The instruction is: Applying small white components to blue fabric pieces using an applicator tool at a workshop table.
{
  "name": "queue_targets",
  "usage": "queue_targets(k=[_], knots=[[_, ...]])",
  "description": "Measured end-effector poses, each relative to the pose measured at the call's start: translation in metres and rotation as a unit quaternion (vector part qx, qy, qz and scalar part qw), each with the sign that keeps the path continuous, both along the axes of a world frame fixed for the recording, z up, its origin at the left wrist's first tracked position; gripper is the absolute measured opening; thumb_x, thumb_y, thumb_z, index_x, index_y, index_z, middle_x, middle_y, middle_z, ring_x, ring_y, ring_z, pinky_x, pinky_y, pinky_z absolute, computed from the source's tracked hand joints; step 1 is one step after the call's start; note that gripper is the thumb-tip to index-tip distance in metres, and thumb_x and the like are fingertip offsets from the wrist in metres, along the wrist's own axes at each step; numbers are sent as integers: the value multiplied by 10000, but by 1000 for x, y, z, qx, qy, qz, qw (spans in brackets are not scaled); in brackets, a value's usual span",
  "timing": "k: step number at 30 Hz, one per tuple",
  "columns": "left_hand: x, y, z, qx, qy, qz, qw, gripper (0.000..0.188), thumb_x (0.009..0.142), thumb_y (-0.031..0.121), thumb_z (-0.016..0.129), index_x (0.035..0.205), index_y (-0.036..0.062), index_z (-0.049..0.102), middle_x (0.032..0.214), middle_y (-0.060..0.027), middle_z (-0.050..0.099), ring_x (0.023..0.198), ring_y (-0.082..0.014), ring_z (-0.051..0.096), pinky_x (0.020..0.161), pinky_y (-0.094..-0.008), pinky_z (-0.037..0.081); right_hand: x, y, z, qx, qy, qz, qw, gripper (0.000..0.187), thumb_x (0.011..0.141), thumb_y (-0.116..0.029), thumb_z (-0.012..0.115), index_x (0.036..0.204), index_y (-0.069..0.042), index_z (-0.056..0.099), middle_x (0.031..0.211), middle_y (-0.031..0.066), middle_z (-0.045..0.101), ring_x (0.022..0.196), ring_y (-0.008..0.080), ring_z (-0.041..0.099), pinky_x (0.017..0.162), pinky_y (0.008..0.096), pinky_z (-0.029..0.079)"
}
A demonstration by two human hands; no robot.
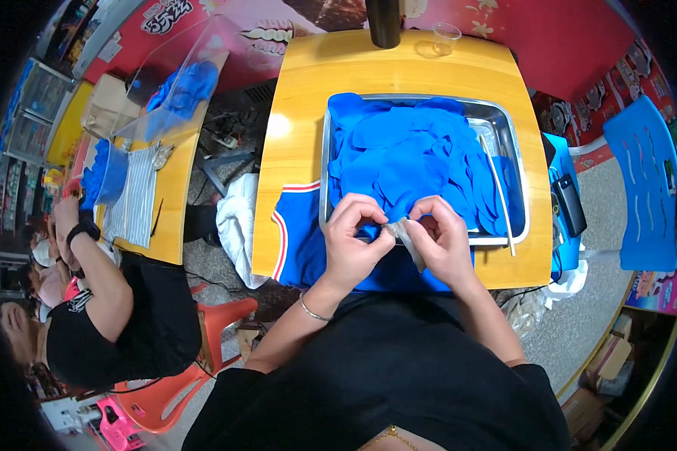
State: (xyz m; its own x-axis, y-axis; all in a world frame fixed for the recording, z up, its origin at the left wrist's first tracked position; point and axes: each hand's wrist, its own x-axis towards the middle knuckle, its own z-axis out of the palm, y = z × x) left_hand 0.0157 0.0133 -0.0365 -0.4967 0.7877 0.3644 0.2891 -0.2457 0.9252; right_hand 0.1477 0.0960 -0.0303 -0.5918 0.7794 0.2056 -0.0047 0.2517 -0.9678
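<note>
My left hand (353,246) and my right hand (445,239) meet over the near edge of a metal tray (525,199), fingers pinched. Between their fingertips is a small, thin, whitish piece (414,248), hanging down beside my right thumb; its kind is unclear. The tray holds a heap of flat, rounded blue fabric pieces (399,154) just beyond my fingers. Across its right side leans a thin white stick (498,192). Under the tray's near left corner and my hands lies a blue cloth (297,237) with red and white trim.
A clear plastic cup (445,37) stands at the back of the yellow table (301,83), near a dark post (384,26). At right, a phone (570,204) rests by a blue chair. Leftward, a person (120,316) works at another table with a blue tub (113,177).
</note>
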Motion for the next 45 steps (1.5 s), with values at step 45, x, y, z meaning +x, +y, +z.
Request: queue_targets(k=[45], knots=[[-11, -12, 15, -37, 101, -56, 993, 183, 627, -34, 625, 734, 26, 489, 781, -106, 533, 744, -255, 553, 674, -327, 452, -9, 2, 23, 163, -37, 29, 986, 138, 768, 6, 622, 893, -34, 664, 807, 104, 667, 643, 206, 645, 538, 285, 484]])
